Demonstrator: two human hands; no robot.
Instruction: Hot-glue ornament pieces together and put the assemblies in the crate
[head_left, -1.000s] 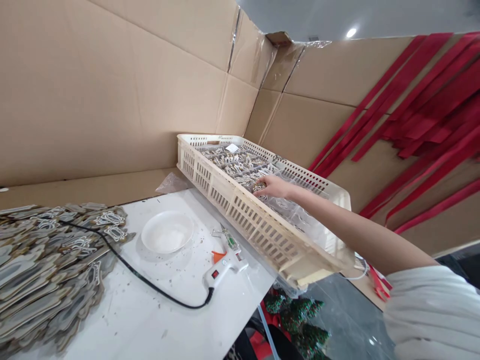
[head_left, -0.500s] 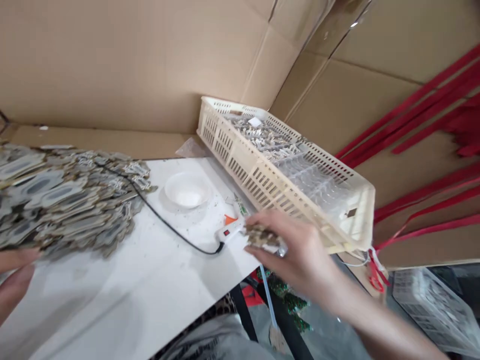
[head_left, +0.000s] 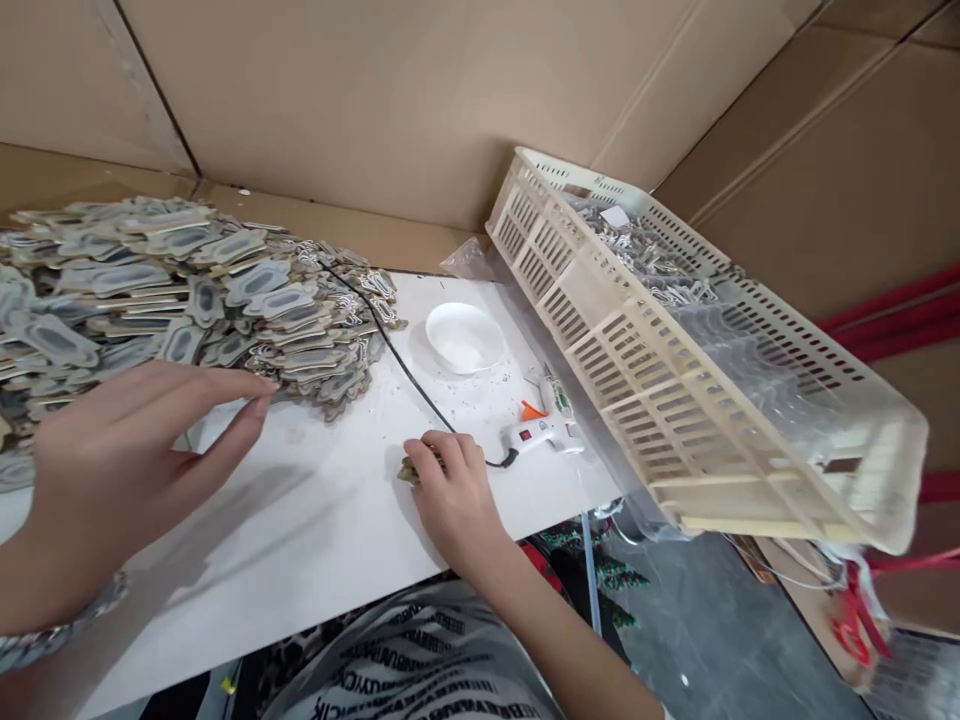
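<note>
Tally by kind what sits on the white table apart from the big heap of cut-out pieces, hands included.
Hands: 2, left hand by the heap, right hand closed on a small bundle of pieces
White bowl: 1
Glue gun: 1
Black cord: 1
Slotted crate: 1
Total: 7

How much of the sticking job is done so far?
Hard to count. Done: a small bunch of pieces is out of the cream crate and under the right hand on the white table. In hand: the left hand reaches the big pile of flat shapes. Left: the glue gun lies untouched; many pieces remain.
</note>
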